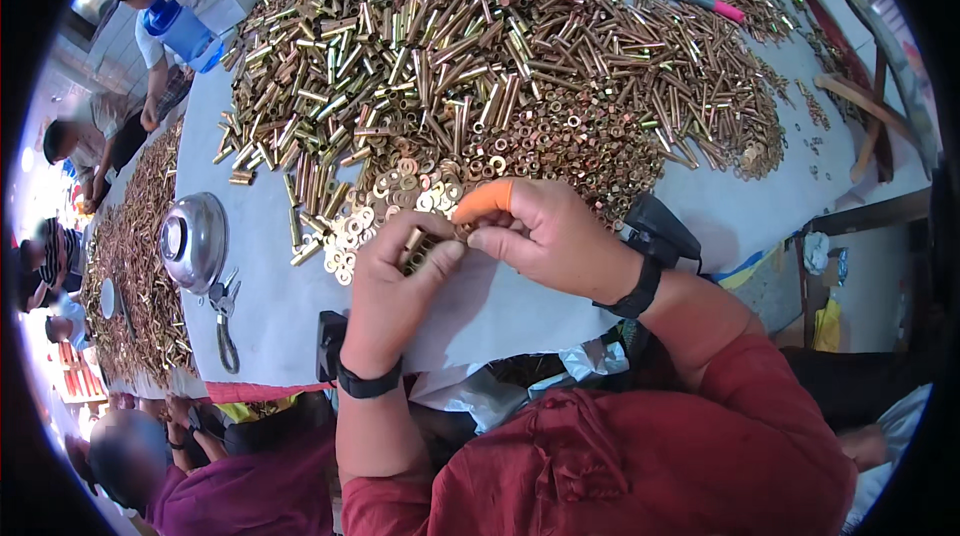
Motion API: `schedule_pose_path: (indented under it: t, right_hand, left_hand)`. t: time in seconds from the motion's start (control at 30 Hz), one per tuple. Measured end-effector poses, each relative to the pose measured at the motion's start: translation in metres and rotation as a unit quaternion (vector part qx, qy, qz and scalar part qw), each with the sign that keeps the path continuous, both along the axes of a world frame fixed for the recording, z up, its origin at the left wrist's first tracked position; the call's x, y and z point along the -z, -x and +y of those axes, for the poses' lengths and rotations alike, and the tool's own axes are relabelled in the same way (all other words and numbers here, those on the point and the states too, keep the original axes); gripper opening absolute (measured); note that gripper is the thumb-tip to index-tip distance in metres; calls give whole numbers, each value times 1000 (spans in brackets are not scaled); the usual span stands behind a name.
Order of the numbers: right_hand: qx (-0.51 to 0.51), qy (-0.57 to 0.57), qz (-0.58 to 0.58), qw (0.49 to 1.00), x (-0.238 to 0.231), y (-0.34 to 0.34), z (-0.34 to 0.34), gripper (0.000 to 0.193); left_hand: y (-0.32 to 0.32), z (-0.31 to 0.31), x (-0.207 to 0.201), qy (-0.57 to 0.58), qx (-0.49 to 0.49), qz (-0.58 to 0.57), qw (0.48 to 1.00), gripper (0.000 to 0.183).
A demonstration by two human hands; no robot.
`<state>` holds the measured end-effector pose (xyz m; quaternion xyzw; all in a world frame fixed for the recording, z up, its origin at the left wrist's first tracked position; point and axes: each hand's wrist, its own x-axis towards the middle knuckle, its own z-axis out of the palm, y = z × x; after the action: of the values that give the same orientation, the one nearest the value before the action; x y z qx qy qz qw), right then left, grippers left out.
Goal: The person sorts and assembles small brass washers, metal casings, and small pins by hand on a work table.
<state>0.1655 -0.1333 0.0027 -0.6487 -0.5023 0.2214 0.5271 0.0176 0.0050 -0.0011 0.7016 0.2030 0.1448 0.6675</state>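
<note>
1. Where the two hands meet at the near edge of the great heap of brass-coloured bolts and sleeves [500, 56], the left hand [390, 286] clasps a short brass-coloured bolt assembly [420, 248], its fingers curled and pressed together around it, apparently to hold it steady.
2. Right hand [555, 236], just right of the assembly: fingertips pinch its upper end; an orange rubber finger cot [484, 200] covers one finger, probably for grip or protection.
3. Loose flat brass-coloured washers [385, 206] lie at the heap's near edge, close beside the hands, within easy reach.
4. Pale grey table covering [265, 266] bears the heap.
5. Left of the heap: a polished steel bowl [193, 241], upturned, with metal pliers [225, 321] below it.
6. Beyond the heap: a pink-handled tool [715, 6].
</note>
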Motion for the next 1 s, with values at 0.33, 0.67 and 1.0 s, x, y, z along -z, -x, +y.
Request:
schedule_pose_path:
  t: [0.33,0.67,1.0]
  right_hand:
    - [12,30,158,987,-6,-9,-5,19]
    - [132,-11,-346,929,-5,-62,24,22]
    - [215,32,-384,898,-2,-56,25,16]
  left_hand:
    - [-2,1,-8,67,-32,-10,997,14]
    - [-9,-6,-3,131,-72,-22,989,21]
    - [-9,-7,-7,223,-90,-24,970,20]
